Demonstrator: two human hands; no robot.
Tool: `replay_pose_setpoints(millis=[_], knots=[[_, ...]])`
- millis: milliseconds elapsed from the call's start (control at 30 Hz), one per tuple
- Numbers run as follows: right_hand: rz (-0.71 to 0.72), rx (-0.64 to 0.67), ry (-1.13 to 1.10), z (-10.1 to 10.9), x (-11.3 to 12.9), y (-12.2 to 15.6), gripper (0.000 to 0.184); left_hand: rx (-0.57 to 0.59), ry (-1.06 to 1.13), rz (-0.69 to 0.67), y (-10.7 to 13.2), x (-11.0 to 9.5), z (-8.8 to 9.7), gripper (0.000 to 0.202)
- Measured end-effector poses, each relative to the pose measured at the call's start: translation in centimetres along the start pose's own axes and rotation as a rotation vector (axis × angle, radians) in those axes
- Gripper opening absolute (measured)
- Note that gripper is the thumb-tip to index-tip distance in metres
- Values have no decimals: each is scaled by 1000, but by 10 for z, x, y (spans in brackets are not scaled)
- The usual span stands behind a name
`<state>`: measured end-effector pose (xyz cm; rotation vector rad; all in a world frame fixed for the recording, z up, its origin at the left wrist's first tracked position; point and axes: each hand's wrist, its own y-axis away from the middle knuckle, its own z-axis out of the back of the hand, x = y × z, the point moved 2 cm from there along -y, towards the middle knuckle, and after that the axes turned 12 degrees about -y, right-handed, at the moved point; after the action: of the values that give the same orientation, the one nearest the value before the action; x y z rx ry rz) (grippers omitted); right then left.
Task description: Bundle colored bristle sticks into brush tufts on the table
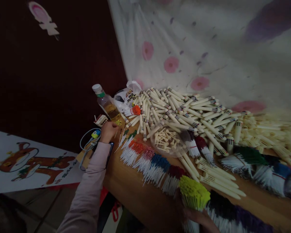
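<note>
My right hand (200,217), at the bottom edge, is wrapped round a thick bundle of yellow-ended pen refills (194,191), held upright with the yellow ends on top. My left hand (108,132) reaches to the far left of the table. Its fingers are drawn together beside some small yellow pieces (118,122); whatever they pinch is hidden. Between the hands lie rows of pen refills with white stems and coloured ends: orange (135,147), pink (148,152), blue (160,162) and dark red (176,172). Black-ended refills (220,204) and purple-ended refills (252,220) lie right of the bundle.
A large heap of cream multi-colour pen barrels (184,110) lies against the curtain (208,48). A clear round dish (184,149) holds small cream parts. A bottle (108,105) of amber liquid, a cable (83,137) and a plastic bag (128,95) are at the left.
</note>
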<state>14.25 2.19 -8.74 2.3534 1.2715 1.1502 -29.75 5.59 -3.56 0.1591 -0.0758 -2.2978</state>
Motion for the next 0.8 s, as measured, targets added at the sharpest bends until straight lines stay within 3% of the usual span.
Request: replay_pose_setpoints(millis=[133,333,500,800], knots=[[-52,-47,-16,0,1,2,29,45,-56,4,3,-2,-15,24],[29,-94,58,11,-2,-2,32,52,-34,-99,15,-15,-22,23],[-20,-12,72,-3,2,0,33,103,-38,-145,23,-23,-30,24],[45,-91,105,-11,11,4,34,63,-54,-115,24,-21,-33,26]])
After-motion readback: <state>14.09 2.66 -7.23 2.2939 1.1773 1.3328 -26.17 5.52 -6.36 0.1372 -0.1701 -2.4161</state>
